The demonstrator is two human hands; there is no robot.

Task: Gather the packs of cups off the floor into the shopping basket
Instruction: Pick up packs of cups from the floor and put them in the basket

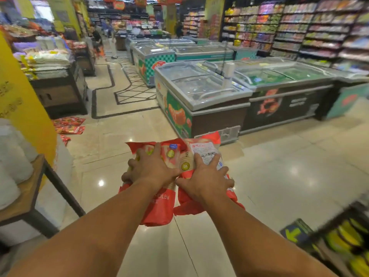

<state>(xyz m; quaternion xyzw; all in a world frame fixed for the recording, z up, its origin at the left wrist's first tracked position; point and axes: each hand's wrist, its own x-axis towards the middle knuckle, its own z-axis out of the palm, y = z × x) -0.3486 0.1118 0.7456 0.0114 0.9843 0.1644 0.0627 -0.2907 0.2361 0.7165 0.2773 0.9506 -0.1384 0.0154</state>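
While hands (177,172) grip packs (175,154), freezers (201,90) ahead, more packs (68,125) left.

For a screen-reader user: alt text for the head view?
Two hands, left hand and right hand, each grip a red pack of cups above a shiny shop floor. More red packs lie on the floor; freezers stand ahead.

Head view, forward-down over floor (279,176); edges blurred.

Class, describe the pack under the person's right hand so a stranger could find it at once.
Start at the nearest freezer chest; just below it, two hands hold red packs. The pack under the right hand is the one showing a white printed label.
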